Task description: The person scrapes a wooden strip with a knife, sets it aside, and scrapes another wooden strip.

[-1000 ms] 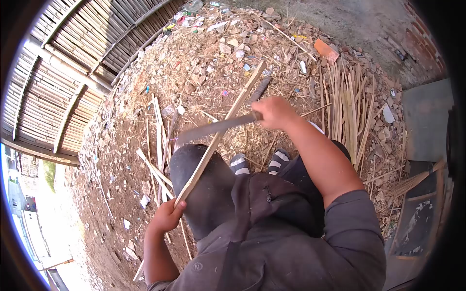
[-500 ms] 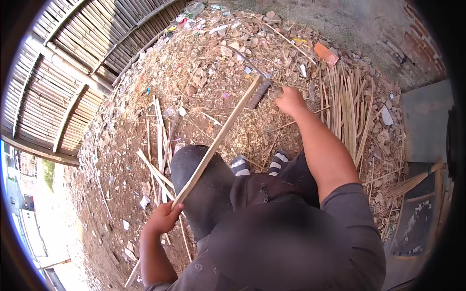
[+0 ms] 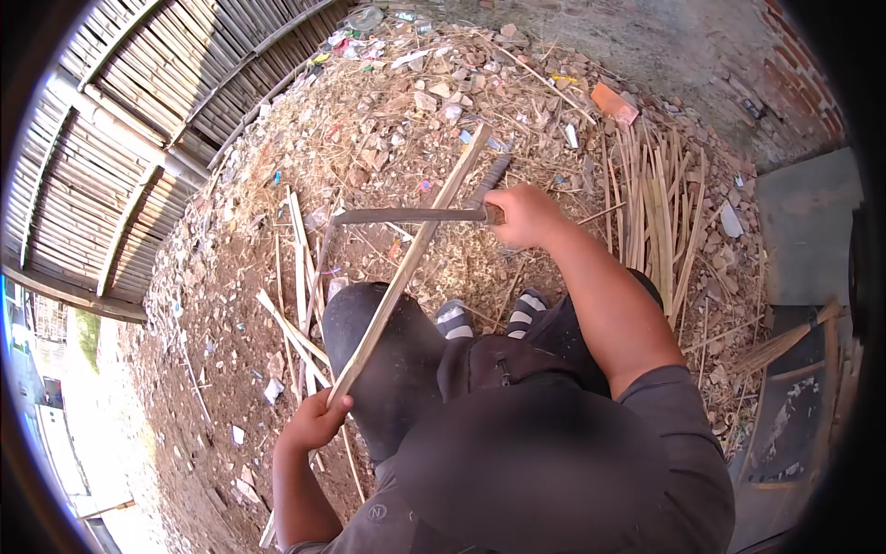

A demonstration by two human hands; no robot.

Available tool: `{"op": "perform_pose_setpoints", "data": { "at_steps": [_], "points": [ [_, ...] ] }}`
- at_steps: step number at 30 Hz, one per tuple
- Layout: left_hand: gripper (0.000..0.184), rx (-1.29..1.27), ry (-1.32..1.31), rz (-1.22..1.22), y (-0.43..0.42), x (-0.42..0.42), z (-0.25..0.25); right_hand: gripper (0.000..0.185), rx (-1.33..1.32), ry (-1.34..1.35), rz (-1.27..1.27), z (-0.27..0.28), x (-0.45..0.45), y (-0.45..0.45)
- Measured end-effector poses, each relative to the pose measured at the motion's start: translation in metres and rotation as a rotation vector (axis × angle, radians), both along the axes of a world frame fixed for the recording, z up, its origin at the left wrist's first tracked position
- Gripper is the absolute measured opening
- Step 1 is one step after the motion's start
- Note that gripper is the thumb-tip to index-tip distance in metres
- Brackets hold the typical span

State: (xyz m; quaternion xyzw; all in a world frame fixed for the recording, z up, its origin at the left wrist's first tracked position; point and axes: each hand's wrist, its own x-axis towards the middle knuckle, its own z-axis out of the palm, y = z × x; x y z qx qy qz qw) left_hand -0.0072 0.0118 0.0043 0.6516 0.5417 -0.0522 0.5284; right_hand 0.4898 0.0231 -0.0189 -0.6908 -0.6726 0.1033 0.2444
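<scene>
My left hand (image 3: 316, 420) is closed round the lower end of a long pale wooden strip (image 3: 399, 280), which slants up across my knee. My right hand (image 3: 526, 216) grips the handle of a long dark blade (image 3: 397, 215). The blade lies level across the upper part of the strip, its bent tip pointing left. Whether blade and strip touch, I cannot tell. Just above my right hand, a dark ribbed rod (image 3: 492, 175) is on the ground, partly hidden.
Split strips (image 3: 660, 203) are piled at the right, and more strips (image 3: 300, 249) lie left of my knee. Rubble, straw and an orange brick piece (image 3: 614, 104) cover the ground. A bamboo fence (image 3: 129, 138) stands at the left, a wall (image 3: 683, 65) at the upper right.
From beyond the strip's upper end, my right hand has come back down and left with the blade, which now crosses the strip. My left hand keeps its hold and has hardly moved.
</scene>
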Motion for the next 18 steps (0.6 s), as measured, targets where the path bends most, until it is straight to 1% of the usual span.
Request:
{"op": "perform_pose_setpoints", "data": {
  "at_steps": [3,6,8,9,11,14,17,18],
  "points": [
    [0.048,0.314,0.216,-0.131,-0.007,0.011,0.013,0.025,0.050,0.059,-0.057,-0.014,0.009,0.003],
    [0.041,0.612,0.261,-0.069,-0.022,0.020,0.016,0.026,0.070,0.066,-0.099,-0.017,0.009,0.001],
    [0.038,0.703,0.247,-0.049,-0.031,0.022,0.007,0.024,0.045,0.080,-0.114,-0.014,0.004,0.000],
    [0.036,0.751,0.241,-0.038,-0.034,0.024,0.003,0.023,0.046,0.044,-0.082,-0.010,0.000,0.000],
    [0.033,0.759,0.230,-0.040,-0.036,0.025,0.000,0.021,0.049,-0.027,-0.019,-0.001,-0.011,0.000],
    [0.033,0.822,0.271,-0.073,-0.038,0.025,-0.010,0.019,-0.040,-0.128,0.067,0.016,-0.033,-0.006],
    [0.033,0.874,0.307,-0.093,-0.041,0.026,-0.012,0.018,-0.110,0.076,0.041,-0.022,-0.012,0.007],
    [0.033,0.879,0.317,-0.096,-0.040,0.028,-0.012,0.018,-0.143,0.208,-0.059,-0.024,-0.007,0.011]
  ]
}}
